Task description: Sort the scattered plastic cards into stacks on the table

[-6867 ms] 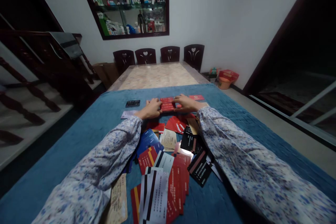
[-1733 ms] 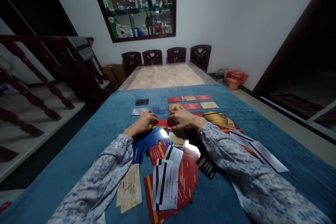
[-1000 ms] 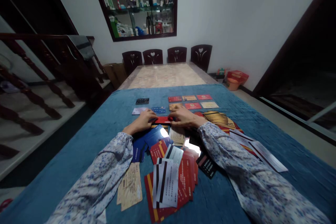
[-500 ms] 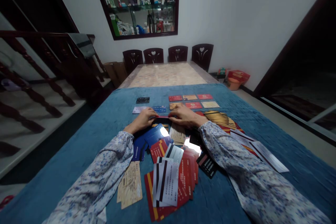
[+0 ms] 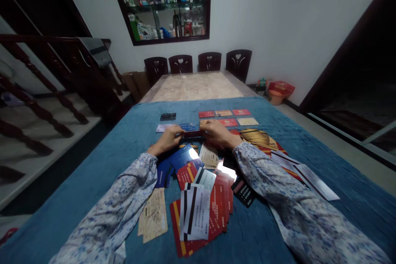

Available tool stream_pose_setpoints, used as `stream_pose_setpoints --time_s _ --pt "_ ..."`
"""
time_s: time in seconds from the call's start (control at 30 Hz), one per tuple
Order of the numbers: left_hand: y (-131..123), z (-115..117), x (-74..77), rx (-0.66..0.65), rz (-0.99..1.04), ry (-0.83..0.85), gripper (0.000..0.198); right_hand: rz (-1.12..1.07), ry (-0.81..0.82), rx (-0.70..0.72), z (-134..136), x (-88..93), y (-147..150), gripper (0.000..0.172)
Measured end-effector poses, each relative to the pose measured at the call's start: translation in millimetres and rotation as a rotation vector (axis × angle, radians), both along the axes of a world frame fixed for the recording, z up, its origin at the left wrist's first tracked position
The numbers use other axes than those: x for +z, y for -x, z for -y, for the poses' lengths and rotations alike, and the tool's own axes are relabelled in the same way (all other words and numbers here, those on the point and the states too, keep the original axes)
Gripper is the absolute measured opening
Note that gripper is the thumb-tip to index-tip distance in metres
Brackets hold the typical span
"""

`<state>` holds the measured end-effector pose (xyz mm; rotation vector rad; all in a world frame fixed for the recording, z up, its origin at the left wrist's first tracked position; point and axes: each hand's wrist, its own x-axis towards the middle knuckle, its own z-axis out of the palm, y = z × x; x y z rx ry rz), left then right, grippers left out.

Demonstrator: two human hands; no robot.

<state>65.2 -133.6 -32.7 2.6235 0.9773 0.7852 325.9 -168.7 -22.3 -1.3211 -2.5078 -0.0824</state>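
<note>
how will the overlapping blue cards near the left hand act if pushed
The blue cards may slide easily: the bright glare on one suggests a smooth face. They are probably fairly stiff, as their visible edges look straight. Because they overlap, pushing one could well shift another.

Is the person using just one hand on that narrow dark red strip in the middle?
No, the left hand and the right hand both grip the dark red strip, one at each end.
</note>
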Motion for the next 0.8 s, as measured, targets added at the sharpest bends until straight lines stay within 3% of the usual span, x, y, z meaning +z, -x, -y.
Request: stream_pose_setpoints --time_s 0.37,0.6,0.8 --pt "-0.8 0.9 -0.2 0.027 0.016 0.011 0.025 -0.071 -0.018 0.01 -3.7 -8.0 -0.2 0.031" --pt "-2.2 2.1 -3.2 0.048 0.018 0.006 0.038 -0.106 -0.015 -0.039 -0.8 -11.0 3.0 0.045" --pt "-4.6 4.1 -7.0 0.081 0.006 -0.031 0.041 -0.065 -0.027 -0.068 3.2 -10.4 5.6 0.04"
